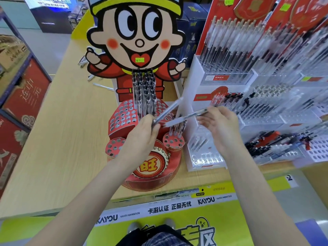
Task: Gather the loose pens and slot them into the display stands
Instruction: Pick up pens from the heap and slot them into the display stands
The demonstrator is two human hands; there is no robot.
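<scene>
Your left hand [144,129] pinches 1 pen [168,110], tip angled up for slotting. Right hand [219,124] pinches another pen [191,116] w/ fingertips, over the red stand [124,116], prob. next in.

Clear racks [276,71] at the desk's right edge are smeared by motion blur; single pens there cannot be told apart, and the racks are cut off by the right frame edge. Left hand [142,134]: fingers hidden under the palm, so its grip is not resolved. The pens held [168,110] are blurred. Loose pens [103,86] near the far left edge are too small to detail.
</scene>
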